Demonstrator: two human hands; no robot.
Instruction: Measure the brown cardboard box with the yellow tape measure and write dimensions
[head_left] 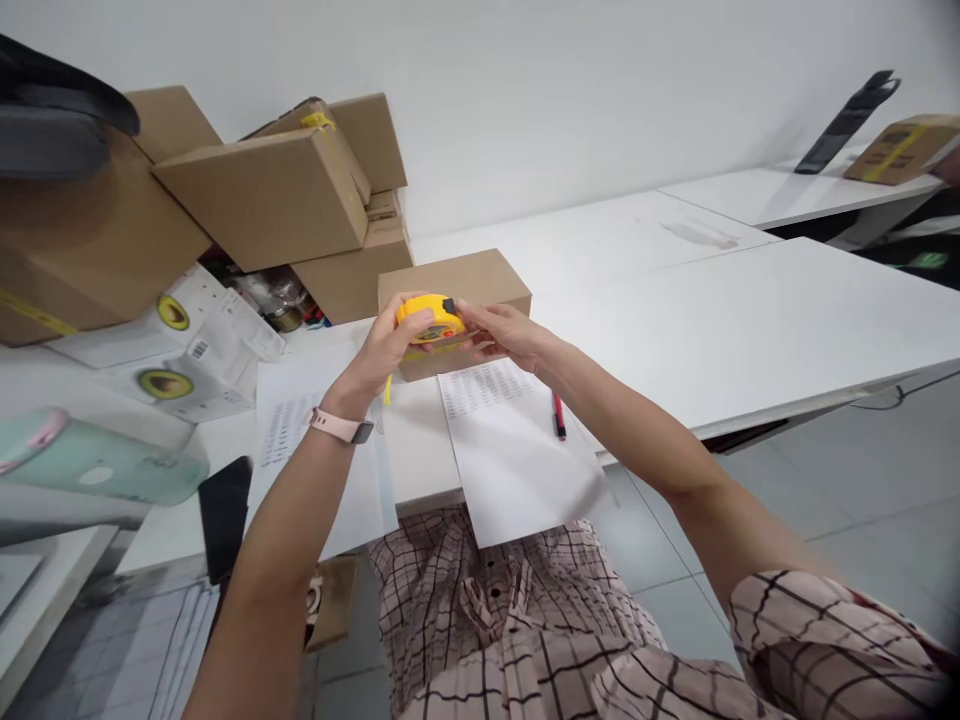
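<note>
A yellow tape measure (431, 318) with a black part on its upper right is gripped in my left hand (384, 345), which wears a watch with a pink band. My right hand (510, 333) meets its right side, thumb and forefinger pinched at the black part; the other fingers curl below. Both hands are over a closed cardboard box (466, 275) that stands on the white table. Just below the hands lie two printed sheets: the left sheet (281, 470) under my left wrist and the right sheet (510, 460), which overhangs the table's front edge.
A red and black marker (559, 418) lies on the right sheet. Cardboard boxes (262, 195) are stacked at the left, beside white boxes with avocado pictures (169, 380). A mint green tumbler (97, 470) and a dark phone-like slab (225, 515) are nearer. A dark bottle (844, 125) stands far right.
</note>
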